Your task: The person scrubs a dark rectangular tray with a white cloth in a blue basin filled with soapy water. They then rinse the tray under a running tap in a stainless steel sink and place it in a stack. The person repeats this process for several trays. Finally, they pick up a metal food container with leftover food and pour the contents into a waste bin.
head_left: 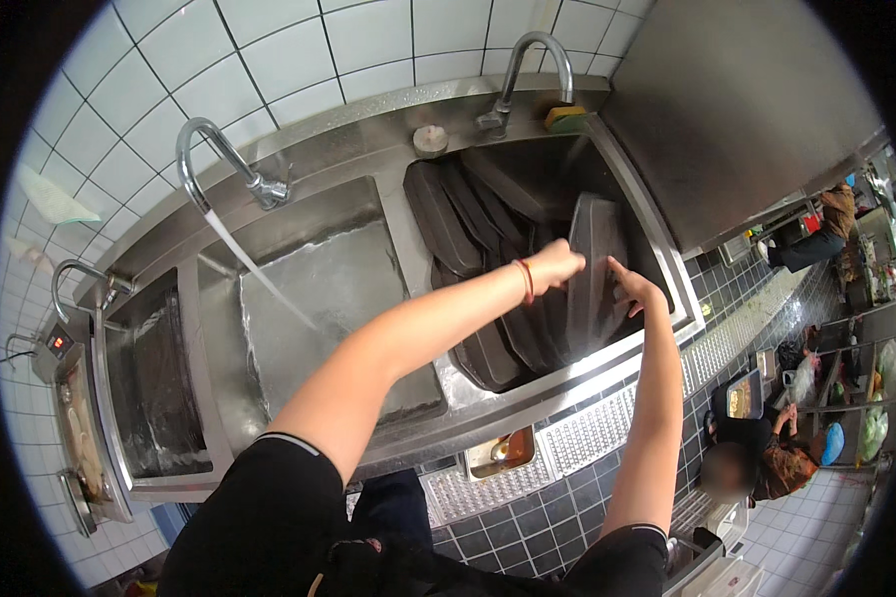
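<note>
A dark, long tray with angled ends [591, 246] stands tilted in the right basin of a steel sink [429, 291]. My left hand [556, 269], with a red band at the wrist, is closed at the tray's left edge. On the opposite edge is my right hand [640, 289], its fingers reaching around that side. The tray and fingers are a little blurred, and the grip's underside is hidden. Several more dark trays [448, 216] lie stacked and overlapping in the same basin, below and left of my hands.
Water runs from the middle faucet [198, 172] into the middle basin [321, 283]. Another faucet [537, 45] arches over the right basin, beside a yellow-green sponge [565, 118]. A steel panel [732, 112] borders the right. Other people [784, 463] are across the tiled floor [523, 530].
</note>
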`<state>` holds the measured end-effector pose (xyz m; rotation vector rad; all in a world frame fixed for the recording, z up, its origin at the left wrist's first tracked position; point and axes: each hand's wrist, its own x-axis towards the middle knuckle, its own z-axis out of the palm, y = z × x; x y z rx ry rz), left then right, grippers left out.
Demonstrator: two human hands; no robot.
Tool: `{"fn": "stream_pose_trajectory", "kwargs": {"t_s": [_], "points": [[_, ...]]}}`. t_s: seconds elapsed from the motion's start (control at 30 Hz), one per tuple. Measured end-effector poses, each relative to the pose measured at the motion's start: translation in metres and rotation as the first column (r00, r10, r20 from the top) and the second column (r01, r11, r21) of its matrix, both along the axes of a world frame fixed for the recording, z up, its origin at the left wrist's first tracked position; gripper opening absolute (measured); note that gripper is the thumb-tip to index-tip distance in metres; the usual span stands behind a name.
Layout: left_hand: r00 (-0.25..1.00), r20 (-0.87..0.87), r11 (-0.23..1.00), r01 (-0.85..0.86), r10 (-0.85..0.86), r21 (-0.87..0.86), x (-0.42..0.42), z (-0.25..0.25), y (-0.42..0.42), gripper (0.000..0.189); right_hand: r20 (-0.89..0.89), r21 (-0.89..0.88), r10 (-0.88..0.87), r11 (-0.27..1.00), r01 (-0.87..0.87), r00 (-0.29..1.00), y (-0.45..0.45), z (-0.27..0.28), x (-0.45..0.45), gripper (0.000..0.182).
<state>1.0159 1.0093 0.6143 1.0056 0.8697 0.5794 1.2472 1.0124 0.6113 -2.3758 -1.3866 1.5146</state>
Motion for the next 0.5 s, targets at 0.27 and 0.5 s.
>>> {"fn": "stream_pose_trajectory", "kwargs": {"t_s": [0.27, 0.5], "points": [[0.25, -0.41, 0.448, -0.115, 0.877, 0.887, -0.154, -0.024, -0.025, 0.052, 0.239, 0.506, 0.044, 0.847, -0.163, 0.97, 0.12, -0.082, 0.056, 0.081], [0.527, -0.419, 0.665, -0.473, 0.739, 0.578, -0.155, -0.117, -0.016, 0.059, 0.353, 0.258, 0.064, 0.952, -0.163, 0.933, 0.183, -0.191, 0.138, 0.055]]}}
